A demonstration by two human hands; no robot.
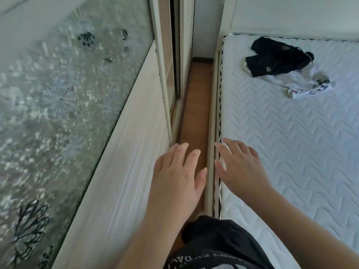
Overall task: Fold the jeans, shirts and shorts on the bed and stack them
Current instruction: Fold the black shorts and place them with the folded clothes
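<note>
A dark crumpled garment (pixel 277 59) lies at the far end of the white quilted mattress (pixel 291 142). A white garment with a printed waistband (pixel 303 86) lies partly under it and spreads to its right. My left hand (pixel 176 175) hovers with relaxed fingers over the narrow gap between the bed and the wardrobe. My right hand (pixel 240 166) is held out with spread fingers over the near left edge of the mattress. Both hands hold nothing and are far from the clothes.
A wardrobe with a frosted patterned glass door (pixel 58 103) and pale wood panel (pixel 126 162) runs along the left. A strip of wooden floor (pixel 196 105) lies between it and the bed frame (pixel 210 152). My dark shirt (pixel 217 247) shows at the bottom.
</note>
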